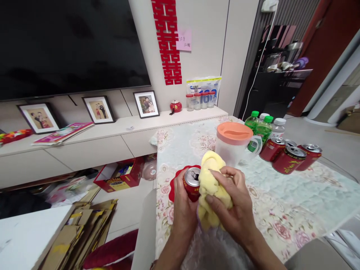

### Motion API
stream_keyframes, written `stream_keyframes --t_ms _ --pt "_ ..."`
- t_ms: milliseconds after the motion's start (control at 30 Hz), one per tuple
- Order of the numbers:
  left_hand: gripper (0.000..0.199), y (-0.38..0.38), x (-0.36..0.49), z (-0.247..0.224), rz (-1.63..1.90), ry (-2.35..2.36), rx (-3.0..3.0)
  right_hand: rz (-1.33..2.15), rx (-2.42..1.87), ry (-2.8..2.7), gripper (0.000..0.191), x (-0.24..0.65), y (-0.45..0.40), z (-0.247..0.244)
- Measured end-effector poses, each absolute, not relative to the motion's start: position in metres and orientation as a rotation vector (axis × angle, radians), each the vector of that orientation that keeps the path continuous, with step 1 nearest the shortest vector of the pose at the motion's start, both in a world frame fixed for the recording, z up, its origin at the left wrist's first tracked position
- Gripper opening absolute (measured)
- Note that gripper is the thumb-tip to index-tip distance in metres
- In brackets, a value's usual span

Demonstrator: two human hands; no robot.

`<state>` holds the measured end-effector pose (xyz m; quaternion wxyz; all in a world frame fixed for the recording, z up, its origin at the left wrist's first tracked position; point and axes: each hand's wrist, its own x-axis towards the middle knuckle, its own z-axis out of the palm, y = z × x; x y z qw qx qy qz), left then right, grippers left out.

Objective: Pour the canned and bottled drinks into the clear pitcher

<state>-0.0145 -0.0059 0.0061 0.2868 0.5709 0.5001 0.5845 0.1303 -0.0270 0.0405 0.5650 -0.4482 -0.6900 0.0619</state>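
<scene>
In the head view, my left hand [182,210] is wrapped round a red drink can [192,180], whose silver top faces up with its mouth opened. My right hand [236,198] grips a bunched yellow cloth [211,183] right beside the can; the cloth covers part of the can's right side. Behind and under the can shows a red scalloped mat [172,190] on the floral tablecloth [270,202]. Just beyond the cloth stands a clear plastic pitcher [228,152] with an orange lid.
To the right stand several red cans [289,160], with green-capped bottles [263,129] and white-capped bottles behind them. Along the wall, a white cabinet [123,129] bears framed photos [146,104] and glass jars [197,102]. Flattened cardboard [75,232] and a red box [120,174] lie on the floor at left.
</scene>
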Motion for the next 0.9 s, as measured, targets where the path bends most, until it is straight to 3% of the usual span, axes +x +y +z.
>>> stream_keyframes --t_ms 133,333,500,733,900 --pt "0.056 -0.013 -0.014 -0.002 1.483 1.315 1.497 0.198 -1.014 -1.666 0.04 0.128 -0.025 0.04" --pt "0.06 -0.02 -0.012 -0.012 1.456 1.181 1.525 0.525 -1.079 -1.405 0.027 0.14 -0.016 0.038" --pt "0.077 -0.027 0.0 -0.001 1.404 0.96 1.42 0.763 -1.106 -1.27 0.029 0.152 -0.012 0.043" --pt "0.069 -0.039 0.007 0.016 1.288 0.866 1.267 0.445 -1.099 -1.542 0.027 0.17 -0.015 0.049" --pt "0.072 -0.031 -0.005 0.004 1.296 1.047 1.468 0.202 -1.213 -1.908 0.037 0.174 -0.031 0.062"
